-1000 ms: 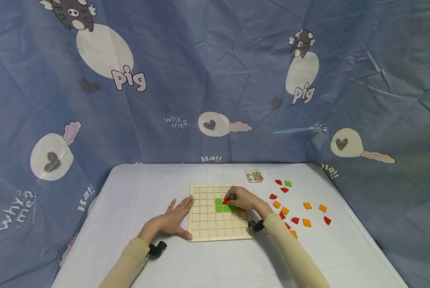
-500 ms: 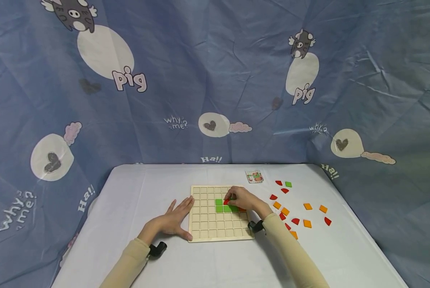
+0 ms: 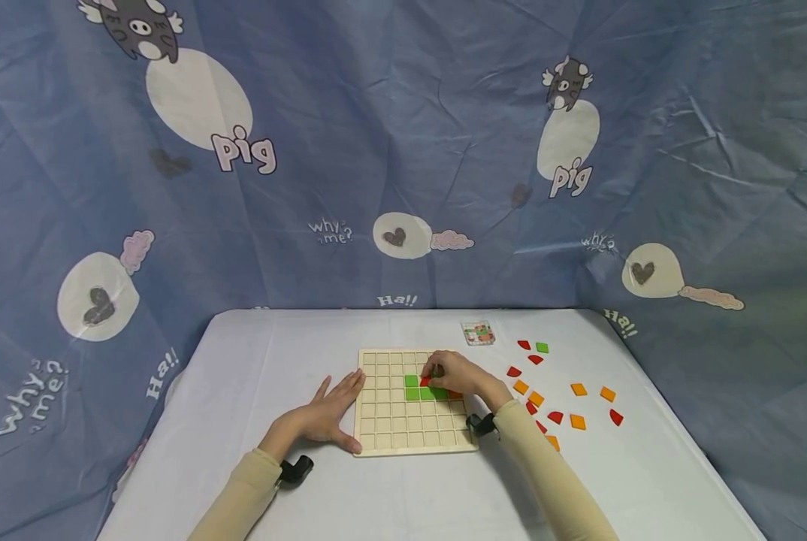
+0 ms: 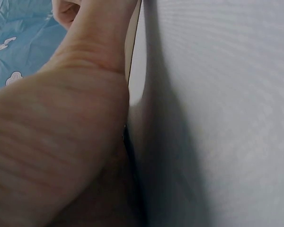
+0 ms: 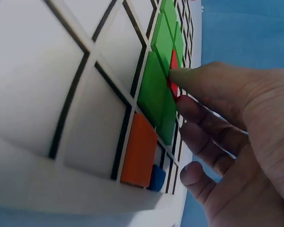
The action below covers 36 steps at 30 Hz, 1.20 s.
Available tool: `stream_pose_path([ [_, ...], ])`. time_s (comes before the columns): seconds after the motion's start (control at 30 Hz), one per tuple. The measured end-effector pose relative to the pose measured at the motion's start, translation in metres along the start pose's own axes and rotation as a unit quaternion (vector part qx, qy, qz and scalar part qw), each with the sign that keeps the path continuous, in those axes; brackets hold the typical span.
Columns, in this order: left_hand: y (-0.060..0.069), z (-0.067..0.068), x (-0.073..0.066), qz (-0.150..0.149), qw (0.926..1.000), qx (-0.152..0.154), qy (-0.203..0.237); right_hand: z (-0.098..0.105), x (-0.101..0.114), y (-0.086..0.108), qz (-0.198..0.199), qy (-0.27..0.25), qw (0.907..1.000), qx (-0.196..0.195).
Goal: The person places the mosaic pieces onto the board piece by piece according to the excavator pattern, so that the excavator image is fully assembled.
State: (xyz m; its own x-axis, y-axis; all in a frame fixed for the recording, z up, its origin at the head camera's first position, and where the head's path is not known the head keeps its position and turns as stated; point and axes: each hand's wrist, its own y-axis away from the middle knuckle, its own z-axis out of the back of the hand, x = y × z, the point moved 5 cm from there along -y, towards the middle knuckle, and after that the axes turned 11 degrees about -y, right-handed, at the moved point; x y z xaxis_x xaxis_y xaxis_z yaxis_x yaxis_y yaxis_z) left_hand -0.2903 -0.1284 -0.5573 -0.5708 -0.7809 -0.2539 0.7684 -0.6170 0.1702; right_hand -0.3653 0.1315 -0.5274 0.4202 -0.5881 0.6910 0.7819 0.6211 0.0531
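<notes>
A wooden grid board (image 3: 383, 421) lies on the table. Fingers and thumb spread, my left hand (image 3: 322, 415) touches the board's left edge; the left wrist view shows mostly the wrist and thumb base (image 4: 80, 80). Over the upper right of the grid, my right hand (image 3: 460, 373) pinches a red quarter-circle tile (image 3: 425, 382) between thumb and forefinger. In the right wrist view the red tile (image 5: 173, 64) sits among green square tiles (image 5: 153, 90) in the cells. An orange square tile (image 5: 139, 152) and a small blue piece (image 5: 156, 178) lie nearer the board's edge.
Right of the board, red quarter-circle tiles (image 3: 555, 418), orange square tiles (image 3: 578, 422) and one green square tile (image 3: 542, 348) lie scattered. A printed pattern card (image 3: 479, 333) lies behind the board. A blue patterned cloth (image 3: 349, 150) hangs around the table.
Both hands stay almost where they were. The red quarter-circle tile, still pinched in my right hand, has shifted very slightly to the right since the earliest frame.
</notes>
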Motion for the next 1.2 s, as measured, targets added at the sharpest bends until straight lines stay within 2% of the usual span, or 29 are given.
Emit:
stream_pose_path([
  [0.23,0.001,0.001,-0.002,0.000,1.0000,-0.003,0.003,0.024,-0.011,0.017,-0.020,-0.080,0.9941,-0.070],
  [0.47,0.001,0.000,-0.002,-0.001,1.0000,-0.005,0.001,0.061,-0.049,0.052,-0.065,-0.068,0.9856,-0.141],
  [0.67,0.002,0.001,0.000,-0.001,0.9999,-0.004,0.012,0.093,-0.094,0.087,-0.125,-0.085,0.9697,-0.192],
  [0.87,0.004,0.002,0.000,0.000,0.9999,-0.007,0.015,0.121,-0.129,0.116,-0.145,-0.084,0.9513,-0.259],
  [1.07,0.003,-0.001,0.000,-0.001,0.9999,-0.008,0.013,0.133,-0.160,0.127,-0.191,-0.101,0.9355,-0.280],
  [1.2,0.002,0.000,-0.001,-0.004,0.9999,-0.013,0.007,0.136,-0.170,0.127,-0.214,-0.112,0.9303,-0.276],
])
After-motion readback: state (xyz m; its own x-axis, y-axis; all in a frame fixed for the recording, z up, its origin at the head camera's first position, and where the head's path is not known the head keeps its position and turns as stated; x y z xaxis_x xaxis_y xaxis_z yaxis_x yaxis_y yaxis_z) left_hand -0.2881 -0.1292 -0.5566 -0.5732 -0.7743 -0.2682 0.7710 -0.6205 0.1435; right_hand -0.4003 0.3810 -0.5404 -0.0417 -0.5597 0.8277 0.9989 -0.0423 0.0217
